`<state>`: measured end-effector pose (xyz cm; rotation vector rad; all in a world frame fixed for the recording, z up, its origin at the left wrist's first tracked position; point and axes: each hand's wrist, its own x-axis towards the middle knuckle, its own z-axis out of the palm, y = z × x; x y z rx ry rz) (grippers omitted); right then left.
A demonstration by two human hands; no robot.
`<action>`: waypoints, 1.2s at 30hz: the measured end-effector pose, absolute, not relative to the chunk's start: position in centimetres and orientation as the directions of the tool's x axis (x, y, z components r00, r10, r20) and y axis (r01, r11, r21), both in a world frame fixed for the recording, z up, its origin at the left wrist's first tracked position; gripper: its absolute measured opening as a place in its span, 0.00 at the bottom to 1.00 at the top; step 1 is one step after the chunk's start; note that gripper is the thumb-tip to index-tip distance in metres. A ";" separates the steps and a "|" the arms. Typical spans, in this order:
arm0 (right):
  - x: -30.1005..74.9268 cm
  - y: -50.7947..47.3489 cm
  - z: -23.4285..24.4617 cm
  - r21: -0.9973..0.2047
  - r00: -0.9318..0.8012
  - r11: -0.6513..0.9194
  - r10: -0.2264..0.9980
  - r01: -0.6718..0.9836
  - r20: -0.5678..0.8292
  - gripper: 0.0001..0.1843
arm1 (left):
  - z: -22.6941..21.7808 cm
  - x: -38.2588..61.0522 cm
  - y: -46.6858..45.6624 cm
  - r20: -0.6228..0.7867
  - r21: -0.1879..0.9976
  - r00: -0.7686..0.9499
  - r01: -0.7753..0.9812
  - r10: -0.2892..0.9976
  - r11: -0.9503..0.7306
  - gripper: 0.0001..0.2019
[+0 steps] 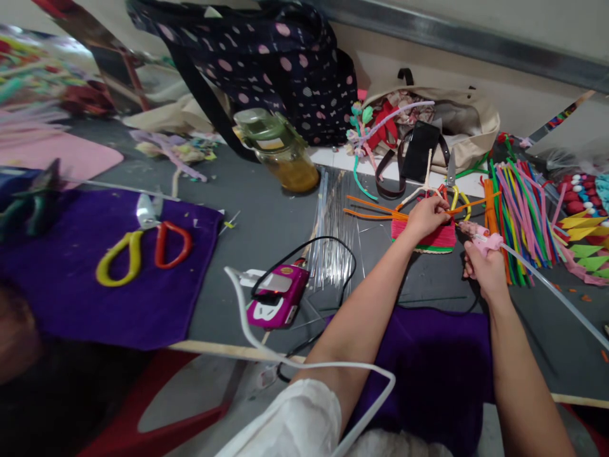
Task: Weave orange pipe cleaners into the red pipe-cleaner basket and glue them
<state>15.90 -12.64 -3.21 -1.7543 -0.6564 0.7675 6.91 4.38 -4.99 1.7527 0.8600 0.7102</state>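
Observation:
My left hand (427,218) presses its closed fingers on orange pipe cleaners (373,211) that lie across the top of a small craft piece (425,235). That piece is made of pink-red pipe cleaners in rows, with green and pale strips along its lower edge. In my right hand (486,270) is a pink hot glue gun (477,236), its nozzle pointing left at the craft piece's right side. A long translucent glue stick (556,285) sticks out of the gun's back. Just behind my left hand lie scissors (451,174) with yellow and red handles, partly hidden.
Bundled coloured pipe cleaners (523,216) lie at the right. Thin wires (333,235) and a magenta power device (280,295) with cables lie left of centre. A green-lidded bottle (278,152), a dotted bag (266,70) and a beige bag (476,120) stand behind. A person's arm shows far left.

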 end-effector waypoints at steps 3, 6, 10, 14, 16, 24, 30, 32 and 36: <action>15.9 -12.7 -3.3 -0.955 0.632 -0.286 0.755 0.076 -0.176 0.20 | -4.9 6.9 4.3 0.072 0.947 0.575 0.217 0.815 -0.237 0.10; 15.9 -12.8 -3.3 -0.955 0.626 -0.286 0.761 0.085 -0.172 0.21 | -5.0 6.9 4.3 0.077 0.944 0.573 0.221 0.816 -0.245 0.09; 16.0 -12.8 -3.3 -0.946 0.634 -0.306 0.754 0.105 -0.173 0.20 | -5.0 6.9 4.4 0.078 0.946 0.569 0.216 0.818 -0.240 0.09; 16.0 -12.8 -3.4 -0.940 0.640 -0.322 0.748 0.117 -0.176 0.19 | -5.0 6.8 4.4 0.072 0.952 0.579 0.202 0.812 -0.229 0.09; 16.0 -12.8 -3.5 -0.937 0.640 -0.327 0.748 0.124 -0.177 0.20 | -5.0 6.8 4.4 0.070 0.953 0.581 0.200 0.811 -0.226 0.10; 15.9 -12.7 -3.3 -0.948 0.638 -0.304 0.750 0.100 -0.173 0.21 | -4.9 6.9 4.4 0.055 0.955 0.571 0.210 0.819 -0.211 0.10; 15.8 -12.7 -3.1 -0.944 0.637 -0.314 0.750 0.103 -0.180 0.19 | -4.9 6.9 4.4 0.068 0.952 0.575 0.206 0.815 -0.225 0.09; 15.9 -12.7 -3.3 -0.940 0.647 -0.319 0.743 0.120 -0.169 0.20 | -4.8 6.8 4.4 0.062 0.952 0.579 0.212 0.813 -0.223 0.10; 16.2 -12.9 -3.8 -0.925 0.648 -0.338 0.747 0.174 -0.151 0.24 | -4.7 6.8 4.3 0.046 0.949 0.582 0.228 0.812 -0.218 0.10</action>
